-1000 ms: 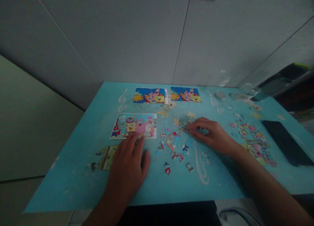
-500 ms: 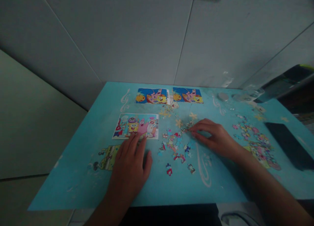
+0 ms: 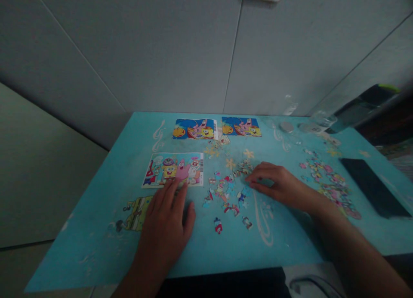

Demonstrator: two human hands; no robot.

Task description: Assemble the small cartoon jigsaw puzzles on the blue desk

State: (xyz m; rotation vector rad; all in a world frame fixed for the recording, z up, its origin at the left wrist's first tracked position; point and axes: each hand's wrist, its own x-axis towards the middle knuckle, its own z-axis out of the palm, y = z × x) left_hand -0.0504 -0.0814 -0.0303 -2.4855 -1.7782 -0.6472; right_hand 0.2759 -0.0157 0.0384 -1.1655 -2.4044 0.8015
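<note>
My left hand (image 3: pixel 167 222) lies flat with its fingers spread, the fingertips on the lower edge of a cartoon picture card (image 3: pixel 155 171). My right hand (image 3: pixel 279 184) is bent over the right side of a loose group of jigsaw puzzle pieces (image 3: pixel 222 190). Its thumb and index fingertips are pinched close to the table; whatever is between them is too small to make out. Just beyond the fingertips is a heap of puzzle pieces (image 3: pixel 243 166). Two single pieces, a red and blue one (image 3: pixel 218 225) and a brownish one (image 3: pixel 247 222), lie nearer to me.
Two blue cartoon cards (image 3: pixel 193 129) (image 3: pixel 241 126) lie at the back by the wall. More puzzle pieces (image 3: pixel 329 177) spread at the right, beside a dark phone-like slab (image 3: pixel 374 188). A clear bottle (image 3: pixel 322 122) and a round lid (image 3: pixel 286 127) stand behind.
The view has shifted slightly. My right fingertips have drawn back from the heap, a little toward me, so more of it shows. My left hand stays at the card's edge.
</note>
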